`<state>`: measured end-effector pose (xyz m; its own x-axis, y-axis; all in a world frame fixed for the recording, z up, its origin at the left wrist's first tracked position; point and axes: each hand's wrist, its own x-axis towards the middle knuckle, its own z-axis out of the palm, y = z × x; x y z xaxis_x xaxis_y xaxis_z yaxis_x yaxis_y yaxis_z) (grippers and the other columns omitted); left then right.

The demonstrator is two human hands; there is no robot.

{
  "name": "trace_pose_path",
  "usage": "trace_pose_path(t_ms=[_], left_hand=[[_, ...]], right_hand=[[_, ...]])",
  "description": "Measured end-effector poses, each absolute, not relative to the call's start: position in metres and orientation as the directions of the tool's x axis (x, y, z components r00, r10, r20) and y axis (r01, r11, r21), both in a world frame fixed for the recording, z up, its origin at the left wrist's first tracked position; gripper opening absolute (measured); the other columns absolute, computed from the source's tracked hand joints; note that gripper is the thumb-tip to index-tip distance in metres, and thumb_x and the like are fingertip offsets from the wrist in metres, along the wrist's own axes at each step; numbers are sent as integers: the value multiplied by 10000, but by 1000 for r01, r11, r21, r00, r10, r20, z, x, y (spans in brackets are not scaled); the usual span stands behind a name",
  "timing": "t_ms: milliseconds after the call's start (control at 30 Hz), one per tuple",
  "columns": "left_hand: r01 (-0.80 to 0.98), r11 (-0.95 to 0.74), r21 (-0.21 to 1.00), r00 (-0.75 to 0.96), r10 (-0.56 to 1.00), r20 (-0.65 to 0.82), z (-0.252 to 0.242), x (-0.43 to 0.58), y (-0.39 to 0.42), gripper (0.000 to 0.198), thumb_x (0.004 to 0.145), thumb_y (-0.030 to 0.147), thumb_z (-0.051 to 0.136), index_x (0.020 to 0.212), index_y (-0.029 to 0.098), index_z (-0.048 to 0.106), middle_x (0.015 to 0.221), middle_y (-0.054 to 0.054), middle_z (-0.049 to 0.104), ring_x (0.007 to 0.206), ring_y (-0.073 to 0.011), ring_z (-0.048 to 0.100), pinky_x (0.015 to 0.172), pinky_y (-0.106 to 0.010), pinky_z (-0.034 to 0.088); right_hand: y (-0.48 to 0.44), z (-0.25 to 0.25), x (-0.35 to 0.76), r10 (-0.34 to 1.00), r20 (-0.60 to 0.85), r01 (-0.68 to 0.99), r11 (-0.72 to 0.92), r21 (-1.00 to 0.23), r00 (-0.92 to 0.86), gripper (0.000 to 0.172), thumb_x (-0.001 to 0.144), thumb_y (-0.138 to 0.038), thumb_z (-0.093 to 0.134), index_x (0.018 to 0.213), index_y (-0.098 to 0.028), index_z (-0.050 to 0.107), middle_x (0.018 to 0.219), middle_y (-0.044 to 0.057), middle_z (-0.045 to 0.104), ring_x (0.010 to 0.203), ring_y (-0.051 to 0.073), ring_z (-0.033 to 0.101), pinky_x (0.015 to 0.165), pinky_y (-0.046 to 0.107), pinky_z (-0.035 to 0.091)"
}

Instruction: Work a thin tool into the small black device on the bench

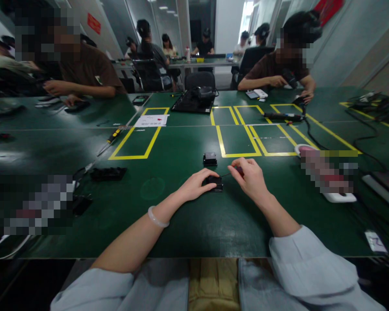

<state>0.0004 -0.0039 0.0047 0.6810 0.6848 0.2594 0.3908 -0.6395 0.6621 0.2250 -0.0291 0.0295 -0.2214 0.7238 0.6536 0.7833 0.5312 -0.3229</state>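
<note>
My left hand (pixel 199 183) is closed on a small black plastic part (pixel 217 188) lying on the green tabletop, thumb at its near side and fingers over the far side. Much of that part is hidden under the fingers. Just to the right, my right hand (pixel 248 175) pinches what looks like a small screwdriver (pixel 227 175). Its thin shaft points left and reaches the part's edge; the handle is mostly covered by my fingers. Slightly beyond my left hand stands a second black block (pixel 210 159), touched by neither hand.
Yellow tape outlines (pixel 241 154) mark the green table (pixel 178 151). A yellow-black screwdriver (pixel 114 135) and a black part (pixel 108 173) lie left, a white-edged device (pixel 327 177) right. A dark tray (pixel 191 103) is ahead. Co-workers sit across the table, one holding a tool (pixel 290 79).
</note>
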Motion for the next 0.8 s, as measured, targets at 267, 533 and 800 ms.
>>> trace_pose_path(t_ms=[267,533,800], left_hand=[[404,-632,661,678,692,248,5,1,-4,302,926,375,522,1184,224,569,1147,-61,603,1073,-221,569,955,-359,434],[398,-631,666,675,693,253,4,1,-4,293,926,370,523,1178,229,571,1138,-56,603,1068,-218,572,947,-354,437],[396,-630,668,678,691,250,4,0,-4,294,928,363,520,1185,227,571,1142,-59,604,1073,-215,569,953,-353,435]], right_hand=[[-29,30,224,738,644,786,515,-343,-202,117,922,-307,464,916,-221,543,722,25,610,669,185,518,685,312,424],[-30,32,225,745,628,782,522,-339,-225,112,922,-292,446,946,-215,525,771,35,632,683,188,532,720,330,427],[-27,28,226,747,635,798,498,-338,-198,141,938,-317,437,935,-219,539,757,32,623,663,182,512,681,308,415]])
